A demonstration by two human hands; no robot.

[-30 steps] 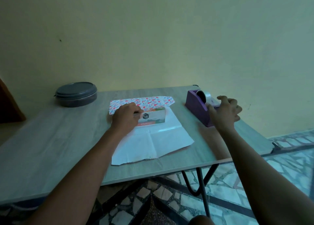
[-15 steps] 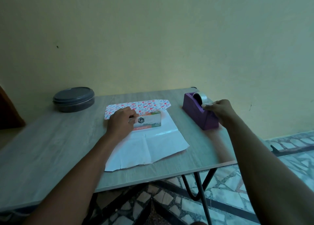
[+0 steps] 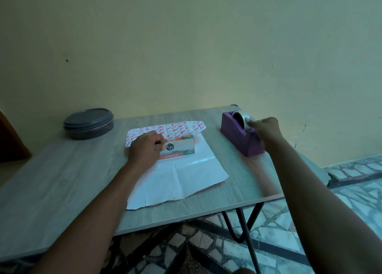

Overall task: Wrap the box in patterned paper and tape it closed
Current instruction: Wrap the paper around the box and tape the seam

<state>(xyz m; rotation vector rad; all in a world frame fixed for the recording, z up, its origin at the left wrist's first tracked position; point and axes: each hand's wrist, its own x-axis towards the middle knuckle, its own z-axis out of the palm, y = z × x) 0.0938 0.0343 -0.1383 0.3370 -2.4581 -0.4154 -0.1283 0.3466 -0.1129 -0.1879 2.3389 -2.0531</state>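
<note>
My left hand [image 3: 144, 149] lies flat, fingers spread, pressing down on the left end of the box [image 3: 179, 147] and on the patterned flap folded over its far edge. My right hand [image 3: 266, 130] reaches to the tape dispenser [image 3: 240, 136], fingertips touching the tape roll [image 3: 241, 120]; whether they have pinched the loose end I cannot tell, as the hand is blurred. The box sits on the far part of the patterned paper [image 3: 177, 176], whose white underside spreads toward me on the table [image 3: 62, 180]. A round lidded container [image 3: 88, 123] stands well apart at the back left. I judge the risk to be this: with only one hand holding the fold, the flap may spring back or the box may slide while I tug at the tape. The dispenser could also skid or tip if I pull sideways.
</note>
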